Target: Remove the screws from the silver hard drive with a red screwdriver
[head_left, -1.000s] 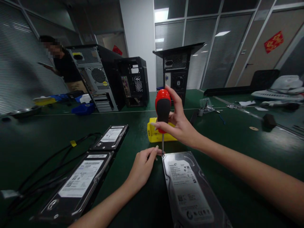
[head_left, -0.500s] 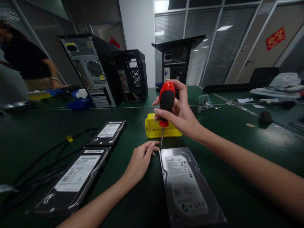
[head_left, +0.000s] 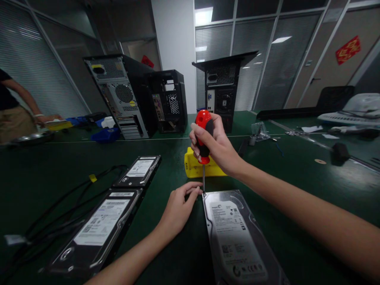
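My right hand [head_left: 215, 140] is wrapped round the red and black handle of a screwdriver [head_left: 204, 154]. Its shank points almost straight down, and the tip meets the far left corner of a silver hard drive [head_left: 234, 237]. The drive lies label up on the green table, its near end cut off by the frame. At that same corner, my left hand [head_left: 181, 204] has thumb and index fingertips close together beside the screwdriver tip. Whatever may be between them is too small to make out. A yellow plastic bin [head_left: 190, 168] sits just behind the drive, partly covered by my right hand.
Two more hard drives [head_left: 103, 219] lie end to end on the left, beside black cables [head_left: 74, 198]. Several computer cases [head_left: 123, 95] stand at the back. A blue bin [head_left: 105, 134] and a person's arm [head_left: 26, 97] are far left; a clear bag [head_left: 259, 130] lies right of centre.
My right hand has changed its hold on the screwdriver, whose handle has turned and now stands more upright. My view has tilted up slightly. The person at far left has shifted towards the frame's edge.
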Tool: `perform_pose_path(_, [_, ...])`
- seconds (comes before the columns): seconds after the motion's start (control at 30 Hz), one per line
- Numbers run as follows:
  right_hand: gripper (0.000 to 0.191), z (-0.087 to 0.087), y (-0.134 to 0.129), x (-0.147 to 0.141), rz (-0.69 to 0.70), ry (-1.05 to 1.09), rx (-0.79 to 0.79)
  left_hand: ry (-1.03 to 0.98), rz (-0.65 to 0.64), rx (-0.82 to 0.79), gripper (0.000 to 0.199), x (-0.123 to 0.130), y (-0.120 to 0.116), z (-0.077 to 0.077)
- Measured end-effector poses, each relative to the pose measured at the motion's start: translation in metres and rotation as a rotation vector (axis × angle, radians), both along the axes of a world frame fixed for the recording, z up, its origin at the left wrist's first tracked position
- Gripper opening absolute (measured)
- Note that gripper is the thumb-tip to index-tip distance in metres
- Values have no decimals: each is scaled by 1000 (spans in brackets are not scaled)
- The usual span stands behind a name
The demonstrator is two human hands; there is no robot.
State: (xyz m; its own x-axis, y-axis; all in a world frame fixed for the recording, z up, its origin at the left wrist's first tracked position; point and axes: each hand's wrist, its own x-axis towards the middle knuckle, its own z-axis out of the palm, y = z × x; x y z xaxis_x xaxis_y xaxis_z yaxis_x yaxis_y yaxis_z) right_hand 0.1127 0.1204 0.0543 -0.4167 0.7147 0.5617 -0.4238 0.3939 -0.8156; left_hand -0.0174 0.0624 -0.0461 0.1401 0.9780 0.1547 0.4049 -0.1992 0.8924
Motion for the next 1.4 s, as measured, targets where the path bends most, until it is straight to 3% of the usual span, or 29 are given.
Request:
perform_pose_path(0.23, [27,1,3,-9,74,123,-51,-11,-35,15,22,2,-2,3])
perform_pose_path(0.63, [30,-3,-5,-14,-48,149,17,-19,-23,22,21,2,-3,1])
perform_pose_path(0.93, [30,-2,-5,-10,61,147,21,15,-36,34,23,1,-2,0])
perform_pose_path(1.13, [28,2,-1,-7,-7,156,93,7,-46,28,22,1,-3,2])
perform_pose_path(1.4, [39,10,-1,1,-87,53,143,-5,-50,23,22,-1,-1,-2])
